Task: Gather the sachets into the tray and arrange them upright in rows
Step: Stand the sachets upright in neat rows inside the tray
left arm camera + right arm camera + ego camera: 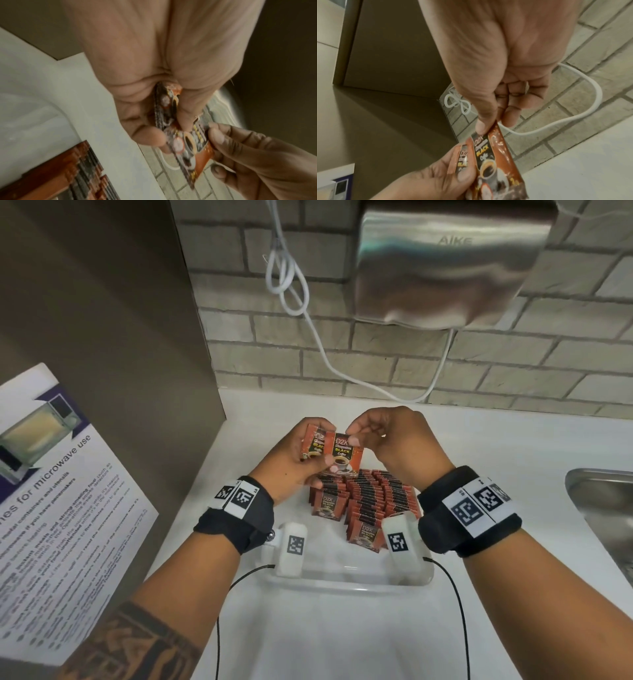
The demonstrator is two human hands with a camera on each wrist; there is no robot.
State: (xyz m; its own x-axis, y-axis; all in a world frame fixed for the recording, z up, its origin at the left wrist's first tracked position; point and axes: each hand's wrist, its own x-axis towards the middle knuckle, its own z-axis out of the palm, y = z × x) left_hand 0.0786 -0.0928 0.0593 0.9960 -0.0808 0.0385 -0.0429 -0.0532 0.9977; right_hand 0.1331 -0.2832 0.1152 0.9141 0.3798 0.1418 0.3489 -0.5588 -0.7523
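Observation:
Above the tray, my left hand (323, 444) grips two red-brown coffee sachets, the rear one (312, 444) against its fingers. My right hand (352, 436) pinches the top corner of the front sachet (343, 454), whose lower edge my left thumb also presses. The clear plastic tray (346, 585) holds several sachets standing upright in rows (373, 498). The left wrist view shows the rear sachet (164, 102), the front sachet (188, 150) and the rows (82, 169). In the right wrist view, thumb and forefinger pinch the front sachet (489, 162) beside the second one (462, 158).
The tray sits on a white counter (479, 460) against a brick wall. A steel hand dryer (445, 265) and its white cable (322, 344) hang above. A steel sink (603, 508) lies to the right, and a cabinet panel with a microwave notice (58, 491) stands to the left.

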